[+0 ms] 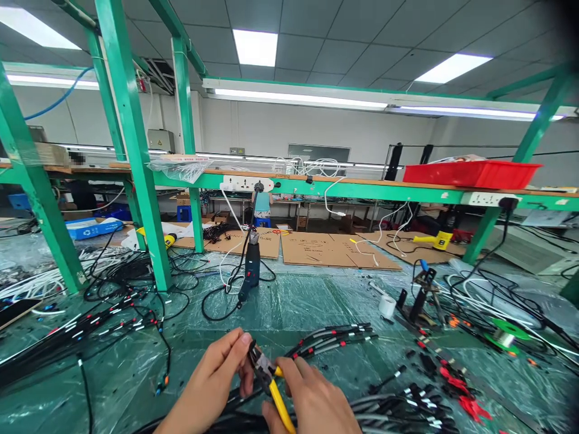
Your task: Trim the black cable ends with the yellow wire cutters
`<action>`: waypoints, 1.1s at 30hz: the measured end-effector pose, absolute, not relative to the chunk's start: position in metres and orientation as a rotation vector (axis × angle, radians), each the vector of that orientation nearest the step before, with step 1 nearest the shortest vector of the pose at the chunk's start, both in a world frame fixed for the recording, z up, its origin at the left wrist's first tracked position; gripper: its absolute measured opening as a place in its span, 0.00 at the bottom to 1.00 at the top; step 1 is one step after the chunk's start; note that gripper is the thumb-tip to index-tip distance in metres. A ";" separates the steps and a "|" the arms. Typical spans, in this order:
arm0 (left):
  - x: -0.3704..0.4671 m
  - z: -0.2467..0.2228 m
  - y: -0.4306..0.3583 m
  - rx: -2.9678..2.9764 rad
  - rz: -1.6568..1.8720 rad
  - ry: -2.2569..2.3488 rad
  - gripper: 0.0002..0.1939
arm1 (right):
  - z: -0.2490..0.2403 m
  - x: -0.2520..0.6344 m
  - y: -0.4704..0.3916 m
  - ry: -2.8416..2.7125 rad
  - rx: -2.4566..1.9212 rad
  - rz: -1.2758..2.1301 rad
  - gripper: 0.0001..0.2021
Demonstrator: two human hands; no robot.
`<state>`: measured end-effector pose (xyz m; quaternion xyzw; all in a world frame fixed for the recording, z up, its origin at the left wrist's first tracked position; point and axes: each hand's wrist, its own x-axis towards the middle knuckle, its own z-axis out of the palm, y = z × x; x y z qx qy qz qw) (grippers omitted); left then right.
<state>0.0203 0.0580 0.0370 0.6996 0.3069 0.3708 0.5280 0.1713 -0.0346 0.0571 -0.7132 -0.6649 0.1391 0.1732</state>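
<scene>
My right hand point(314, 395) is wrapped round the yellow handles of a pair of pliers point(281, 402). The metal jaws point up and left, right beside the fingertips of my left hand point(216, 375). Thumb and forefinger of that hand pinch a small black piece, which looks like a cable end point(251, 348); most of it is hidden by the fingers and jaws. Just beyond the hands lies a bundle of black and grey cables point(332, 340) with red and white bands. More dark cables point(398, 407) with white bands lie below and to the right.
A heat gun point(251, 265) stands behind the hands, its black cord looped beside it. Long black cables point(104, 325) cover the left side. To the right are a small bench press point(420, 295), a green wire spool point(505, 336) and red scraps point(468, 395). Green posts point(136, 150) hold up a shelf.
</scene>
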 end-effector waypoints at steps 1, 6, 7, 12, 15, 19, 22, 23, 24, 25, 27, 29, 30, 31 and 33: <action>0.021 0.037 0.057 1.674 0.883 0.732 0.20 | 0.056 0.172 -0.035 -1.886 -2.019 0.388 0.20; 0.021 0.037 0.055 1.685 0.874 0.704 0.20 | 0.047 0.176 -0.033 -1.883 -1.926 0.522 0.09; 0.021 0.037 0.055 1.681 0.872 0.698 0.19 | 0.045 0.177 -0.032 -1.874 -1.885 0.562 0.06; 0.023 0.037 0.056 1.651 0.848 0.683 0.18 | 0.035 0.184 -0.031 -1.830 -1.671 0.737 0.07; 0.025 0.039 0.055 1.654 0.851 0.674 0.19 | 0.034 0.187 -0.031 -1.804 -1.572 0.816 0.09; 0.028 0.040 0.055 1.689 0.853 0.698 0.18 | 0.035 0.190 -0.028 -1.734 -1.500 0.944 0.10; 0.027 0.038 0.055 1.723 0.838 0.721 0.19 | 0.036 0.192 -0.026 -1.690 -1.427 1.055 0.12; 0.027 0.037 0.056 1.735 0.826 0.725 0.19 | 0.037 0.193 -0.026 -1.671 -1.394 1.094 0.13; 0.026 0.036 0.056 1.747 0.812 0.729 0.19 | 0.038 0.193 -0.026 -1.649 -1.363 1.133 0.13; 0.025 0.035 0.057 1.756 0.802 0.734 0.19 | 0.038 0.194 -0.027 -1.626 -1.335 1.169 0.13; 0.025 0.035 0.058 1.768 0.791 0.743 0.18 | 0.040 0.194 -0.028 -1.564 -1.295 1.250 0.12; 0.024 0.036 0.059 1.773 0.787 0.748 0.18 | 0.040 0.196 -0.030 -1.493 -1.260 1.348 0.11; 0.024 0.037 0.059 1.774 0.782 0.747 0.18 | 0.040 0.197 -0.030 -1.461 -1.241 1.399 0.12; 0.024 0.038 0.059 1.772 0.780 0.744 0.18 | 0.040 0.198 -0.029 -1.429 -1.227 1.446 0.12; 0.023 0.039 0.058 1.752 0.784 0.733 0.17 | 0.038 0.199 -0.027 -1.368 -1.209 1.526 0.15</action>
